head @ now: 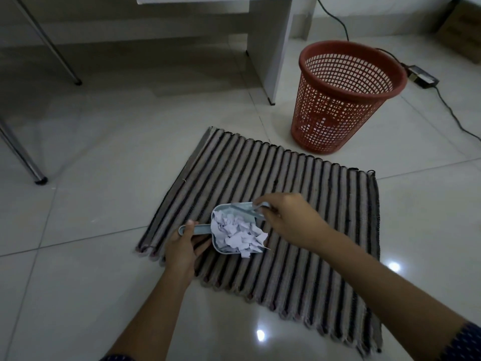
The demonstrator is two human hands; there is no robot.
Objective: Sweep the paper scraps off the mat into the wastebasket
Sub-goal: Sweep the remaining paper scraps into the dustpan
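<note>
A striped mat (299,194) lies on the tiled floor. My left hand (183,246) grips the handle of a small pale-blue dustpan (221,212) held low over the mat's near-left part. White paper scraps (238,234) fill the pan in a heap. My right hand (286,218) holds a small pale-blue brush (256,208) at the pan's far rim, its bristles mostly hidden by my fingers. The red mesh wastebasket (346,100) stands upright on the floor just beyond the mat's far right corner, and looks empty.
A white desk leg panel (270,48) stands left of the wastebasket. Metal chair legs (39,178) rest on the floor at the left. A black cable and power adapter (423,76) lie behind and right of the basket. A cardboard box (460,32) sits far right.
</note>
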